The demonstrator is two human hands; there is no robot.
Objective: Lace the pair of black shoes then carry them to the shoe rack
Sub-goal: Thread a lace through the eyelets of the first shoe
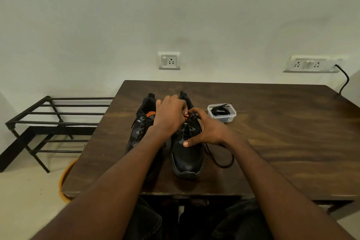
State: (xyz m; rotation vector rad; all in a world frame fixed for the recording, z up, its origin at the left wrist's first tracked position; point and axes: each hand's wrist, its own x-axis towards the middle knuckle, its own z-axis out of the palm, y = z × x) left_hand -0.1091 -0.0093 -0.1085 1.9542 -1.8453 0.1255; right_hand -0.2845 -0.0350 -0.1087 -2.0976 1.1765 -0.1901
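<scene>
The shoe rack stands left of the table. The left hand pinches the lace at the tongue of the right black shoe. The right hand, fingers curved, holds this shoe's side.

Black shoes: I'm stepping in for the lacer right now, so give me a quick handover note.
Left hand and right hand both work the lace at the top eyelets of the right shoe; a lace loop trails on the table.
Left shoe stands beside it and looks laced.
A spare lace lies in the plastic tub.
Left: finish this shoe, then carry both to the shoe rack, left of the table.
</scene>
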